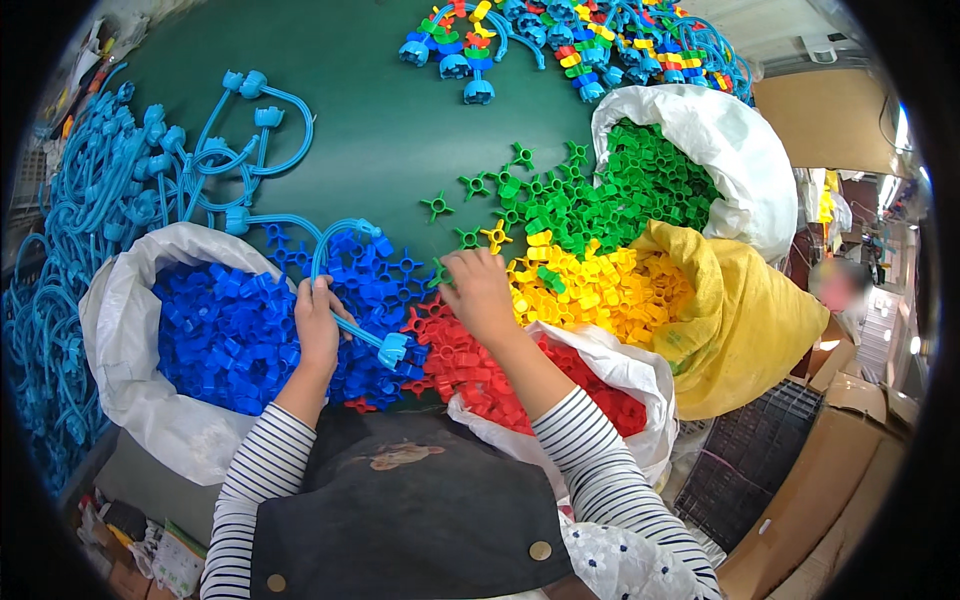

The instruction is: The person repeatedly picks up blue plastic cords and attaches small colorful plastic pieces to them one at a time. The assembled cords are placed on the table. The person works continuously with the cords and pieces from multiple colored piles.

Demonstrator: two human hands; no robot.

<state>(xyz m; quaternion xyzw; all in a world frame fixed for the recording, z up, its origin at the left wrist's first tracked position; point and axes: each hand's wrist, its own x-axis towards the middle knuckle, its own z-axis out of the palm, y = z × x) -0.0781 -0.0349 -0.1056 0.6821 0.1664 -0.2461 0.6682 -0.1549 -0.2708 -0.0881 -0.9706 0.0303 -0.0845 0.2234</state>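
Observation:
My left hand (317, 330) is closed around a light-blue flexible tube piece (392, 350) with flared, cup-like ends. One cup end points toward the middle, over blue and red pieces. My right hand (482, 295) pinches a small green spoked plastic piece (438, 273) at its fingertips, a short way to the right of the tube. Under and around my left hand lie loose blue spoked pieces (225, 335), spilling from a white sack (120, 350). Beneath my right wrist are red pieces (470, 370); yellow pieces (600, 295) lie to its right.
Green pieces (640, 190) spill from a white sack (750, 170) at the far right, near a yellow sack (750, 320). A heap of light-blue tubes (100, 210) lines the left. Assembled multicoloured strings (610, 45) lie at the back of the green table (390, 130).

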